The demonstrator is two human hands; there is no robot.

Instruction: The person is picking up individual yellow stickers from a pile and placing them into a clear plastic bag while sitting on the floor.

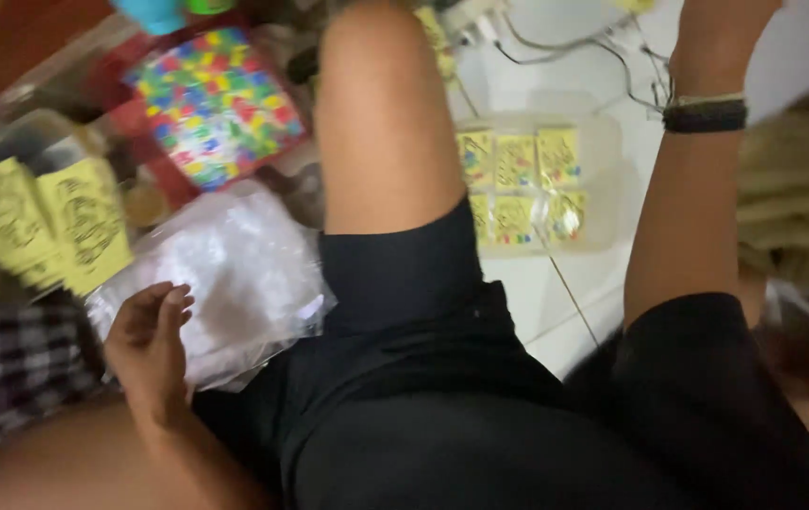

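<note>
A clear tray (603,142) on the floor holds yellow packets (516,161); the left hand (148,345) rests curled on a plastic bag (235,274), the right hand being out of view.

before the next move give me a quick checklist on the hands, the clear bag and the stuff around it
1. Left hand on the clear bag: ok, fingers rest on its edge.
2. Firm grip on the bag: cannot tell, fingers look loose and the picture is blurred.
3. Right hand free: cannot tell, it runs out of view at the top; only the wristband shows.
4. Yellow packets within reach: ok, just beside the bag.
5. Tub of packets reachable: cannot tell, it lies beyond the knee.
6. Bag contents: cannot tell.
</note>
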